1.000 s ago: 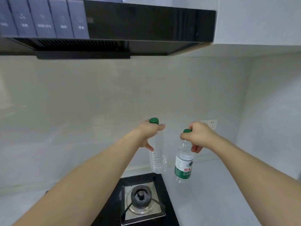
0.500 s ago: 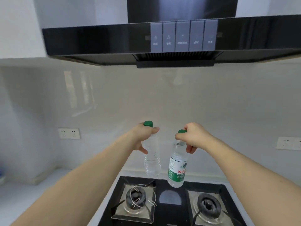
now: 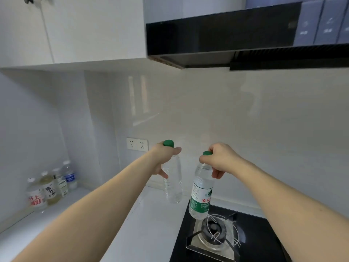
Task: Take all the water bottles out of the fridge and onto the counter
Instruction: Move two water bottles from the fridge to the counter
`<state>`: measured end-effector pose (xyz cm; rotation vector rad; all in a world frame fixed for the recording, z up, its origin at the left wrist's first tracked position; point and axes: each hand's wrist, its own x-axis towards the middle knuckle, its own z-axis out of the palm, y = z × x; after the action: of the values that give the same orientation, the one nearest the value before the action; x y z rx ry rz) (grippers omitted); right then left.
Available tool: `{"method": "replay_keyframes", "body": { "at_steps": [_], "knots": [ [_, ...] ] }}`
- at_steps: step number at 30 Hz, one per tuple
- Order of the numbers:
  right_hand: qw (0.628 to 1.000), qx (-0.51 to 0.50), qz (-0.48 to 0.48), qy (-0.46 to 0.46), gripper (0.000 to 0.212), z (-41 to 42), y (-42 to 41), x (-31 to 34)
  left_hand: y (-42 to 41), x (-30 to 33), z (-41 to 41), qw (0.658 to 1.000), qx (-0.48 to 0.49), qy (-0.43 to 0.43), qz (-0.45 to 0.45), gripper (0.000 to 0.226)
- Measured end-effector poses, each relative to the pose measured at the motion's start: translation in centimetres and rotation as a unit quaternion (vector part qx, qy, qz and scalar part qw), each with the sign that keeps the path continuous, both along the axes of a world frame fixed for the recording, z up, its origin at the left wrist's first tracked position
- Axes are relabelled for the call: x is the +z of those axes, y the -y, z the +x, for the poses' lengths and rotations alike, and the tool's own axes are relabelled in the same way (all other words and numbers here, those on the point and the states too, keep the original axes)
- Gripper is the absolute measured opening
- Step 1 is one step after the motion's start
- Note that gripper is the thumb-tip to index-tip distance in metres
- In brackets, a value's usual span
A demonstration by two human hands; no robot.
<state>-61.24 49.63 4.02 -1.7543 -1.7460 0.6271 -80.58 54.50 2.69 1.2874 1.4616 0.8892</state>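
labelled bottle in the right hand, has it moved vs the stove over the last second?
Yes. The labelled bottle, held by the right hand, has travelled left along the hob: earlier right of the right burner, now over the hob's left edge, by the left burner.

The left hand (image 3: 164,157) grips a clear unlabelled bottle (image 3: 172,183) by its neck, the right hand (image 3: 220,160) a green-labelled bottle (image 3: 201,193), both held above the white counter (image 3: 132,224) beside the black stove (image 3: 255,241); four bottles (image 3: 51,188) stand in the far left corner
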Motion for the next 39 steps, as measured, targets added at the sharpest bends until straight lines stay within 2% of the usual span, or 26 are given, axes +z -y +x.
{"method": "replay_keyframes", "body": {
  "at_steps": [13, 20, 25, 32, 36, 39],
  "knots": [
    [0.995, 0.102, -0.006, 0.009, 0.024, -9.6, -12.7, -1.9, -6.3, -2.1, -10.9, 0.992, 0.116, 0.022, -0.034, 0.061],
    [0.987, 0.161, -0.002, -0.004, 0.016, -14.8, -18.6, -2.4, -9.9, -2.2, -16.1, 0.98, 0.192, 0.03, -0.036, 0.068],
    [0.982, 0.188, -0.015, -0.002, 0.024, -19.8, -22.2, -4.4, -11.7, -3.9, -21.1, 0.971, 0.233, 0.018, -0.053, 0.066],
    [0.975, 0.216, -0.041, 0.0, 0.017, -28.9, -26.7, -8.2, -14.4, -8.1, -30.0, 0.964, 0.256, -0.002, -0.073, 0.061],
    [0.974, 0.217, -0.06, -0.001, 0.024, -35.9, -29.2, -10.4, -16.2, -9.7, -36.8, 0.957, 0.276, 0.019, -0.082, 0.055],
    [0.97, 0.235, -0.061, 0.013, 0.018, -41.1, -30.9, -11.5, -17.4, -11.0, -41.8, 0.958, 0.274, 0.02, -0.076, 0.047]
  ]
}}
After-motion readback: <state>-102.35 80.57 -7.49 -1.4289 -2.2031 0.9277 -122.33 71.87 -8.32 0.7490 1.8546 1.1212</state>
